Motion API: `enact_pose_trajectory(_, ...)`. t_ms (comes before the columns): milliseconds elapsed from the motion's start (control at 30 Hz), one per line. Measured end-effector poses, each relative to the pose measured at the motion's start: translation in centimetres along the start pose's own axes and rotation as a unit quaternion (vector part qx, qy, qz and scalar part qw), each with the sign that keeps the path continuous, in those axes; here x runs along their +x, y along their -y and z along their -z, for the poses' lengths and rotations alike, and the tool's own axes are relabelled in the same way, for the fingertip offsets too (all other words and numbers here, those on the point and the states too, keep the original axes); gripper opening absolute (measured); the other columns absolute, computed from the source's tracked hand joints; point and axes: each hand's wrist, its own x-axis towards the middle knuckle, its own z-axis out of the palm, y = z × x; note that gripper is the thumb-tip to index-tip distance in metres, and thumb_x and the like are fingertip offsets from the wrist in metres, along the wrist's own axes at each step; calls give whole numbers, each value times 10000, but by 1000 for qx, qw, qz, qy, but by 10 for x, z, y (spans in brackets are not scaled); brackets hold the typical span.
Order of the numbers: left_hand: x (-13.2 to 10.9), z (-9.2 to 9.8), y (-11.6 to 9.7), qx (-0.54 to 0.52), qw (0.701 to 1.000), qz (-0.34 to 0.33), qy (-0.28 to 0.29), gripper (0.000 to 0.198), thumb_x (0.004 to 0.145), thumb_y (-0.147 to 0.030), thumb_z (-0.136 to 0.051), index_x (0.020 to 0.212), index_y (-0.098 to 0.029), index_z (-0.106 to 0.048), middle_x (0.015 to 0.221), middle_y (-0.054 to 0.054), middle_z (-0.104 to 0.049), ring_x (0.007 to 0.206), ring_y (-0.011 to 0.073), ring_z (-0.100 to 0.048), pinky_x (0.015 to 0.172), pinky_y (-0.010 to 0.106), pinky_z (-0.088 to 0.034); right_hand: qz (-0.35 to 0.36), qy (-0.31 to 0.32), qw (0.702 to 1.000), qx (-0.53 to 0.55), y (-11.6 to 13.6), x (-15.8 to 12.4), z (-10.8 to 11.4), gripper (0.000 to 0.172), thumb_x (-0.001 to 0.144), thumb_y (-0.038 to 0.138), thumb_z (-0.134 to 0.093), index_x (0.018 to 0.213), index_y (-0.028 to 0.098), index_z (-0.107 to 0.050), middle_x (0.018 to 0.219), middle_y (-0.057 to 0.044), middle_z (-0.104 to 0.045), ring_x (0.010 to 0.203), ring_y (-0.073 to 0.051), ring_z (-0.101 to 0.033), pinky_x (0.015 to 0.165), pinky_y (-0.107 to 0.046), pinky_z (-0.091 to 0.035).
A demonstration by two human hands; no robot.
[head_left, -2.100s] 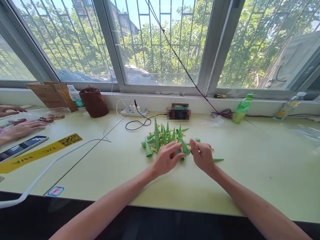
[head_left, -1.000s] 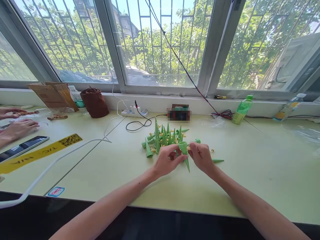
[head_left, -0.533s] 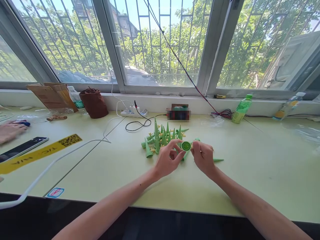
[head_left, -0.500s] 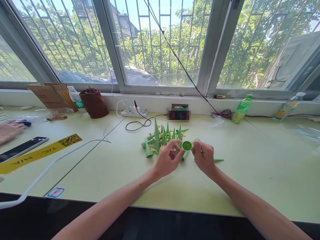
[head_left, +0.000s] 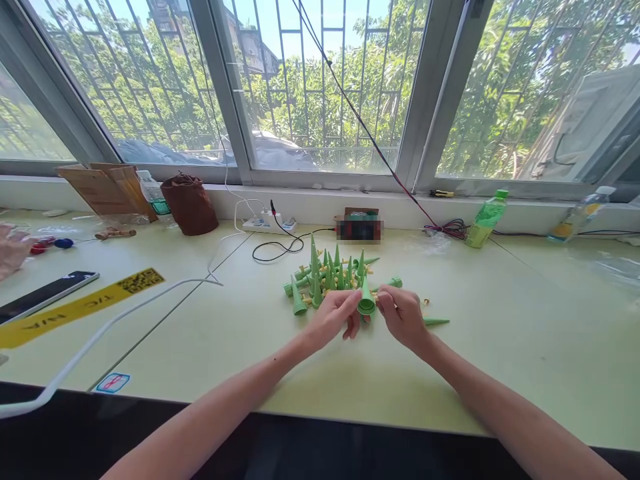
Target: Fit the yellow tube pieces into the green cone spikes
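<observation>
A green cone (head_left: 367, 303) is held between my two hands, its round hollow end turned toward me and its tip pointing away. My left hand (head_left: 336, 315) pinches the cone from the left side. On the right, the closed fingers of my right hand (head_left: 404, 315) grip a small yellow piece (head_left: 377, 298) at the cone's side. Just behind my hands stands a cluster of green cones (head_left: 316, 287) with yellow pieces among them, some upright and some lying down. Another green cone (head_left: 437, 321) lies to the right, partly behind my right hand.
A dark red bag (head_left: 189, 205), a power strip (head_left: 270, 225) and a green bottle (head_left: 487, 219) stand along the window side. A white cable (head_left: 165, 290) crosses the left, near a phone (head_left: 50, 295). Another person's hand (head_left: 13, 252) is at the far left.
The held cone has tilted, so its tapered side now shows, and it has shifted slightly left. The other person's hand has moved away from the small blue object.
</observation>
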Motion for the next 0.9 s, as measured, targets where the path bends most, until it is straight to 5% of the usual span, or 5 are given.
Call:
enact_pose_trajectory(433, -2, 0, 2, 110, 992, -50, 18, 365, 920, -478, -530, 1024, -137, -602, 537, -45, -470, 433, 84, -462, 412, 190, -361, -47, -38, 997, -37, -2, 0, -1, 527, 1015, 379, -359, 524, 192, -393, 458, 40, -359, 432, -81, -309, 440, -236, -278)
enact_pose_trajectory(700, 0, 3, 16, 280, 938, -195, -58, 315, 934, -283, -538, 1240, -246, -606, 1163, 92, -519, 543, 21, -447, 511, 189, -449, -83, -35, 995, -33, -4, -2, -4, 534, 1010, 355, -380, 505, 191, -330, 440, 49, -320, 420, -70, -258, 436, -253, -234)
enact_pose_trajectory(900, 0, -3, 16, 308, 919, -229, -92, 363, 946, -245, -519, 1306, -278, -545, 1158, 82, -512, 555, 16, -479, 540, 185, -487, -68, -56, 995, -38, -1, -1, -2, 529, 1017, 358, -364, 516, 188, -360, 440, 42, -371, 419, -70, -318, 454, -244, -268)
